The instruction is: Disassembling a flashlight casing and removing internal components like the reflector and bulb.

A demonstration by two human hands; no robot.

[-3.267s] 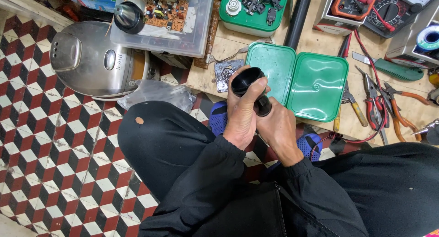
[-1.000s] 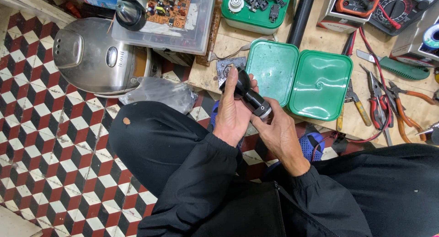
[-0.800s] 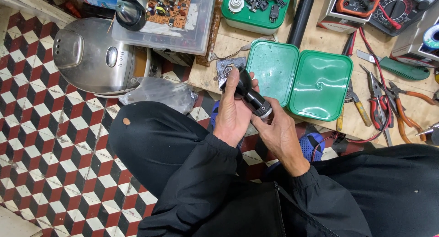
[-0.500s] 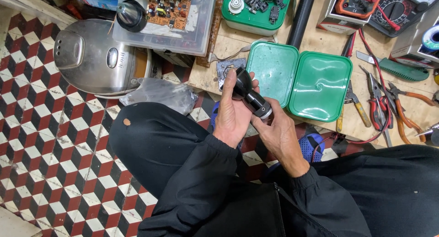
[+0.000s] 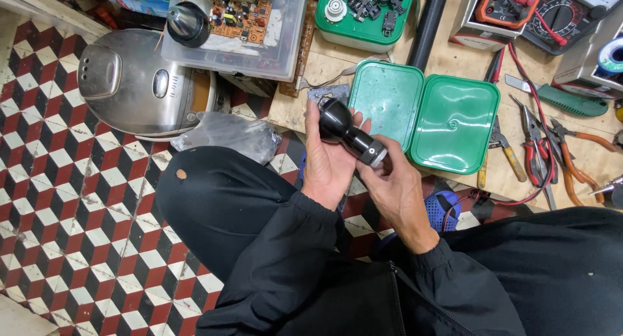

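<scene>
A black flashlight (image 5: 350, 132) lies slantwise across the open palm of the left hand (image 5: 329, 161), its wide head at the far left by the thumb and its metal-ringed tail pointing near and right. The right hand (image 5: 397, 193) pinches that tail end between its fingertips, just right of the left palm. Just beyond the hands an open green tin (image 5: 425, 115) sits on the wooden board (image 5: 324, 67), and pliers (image 5: 542, 151) lie further right.
</scene>
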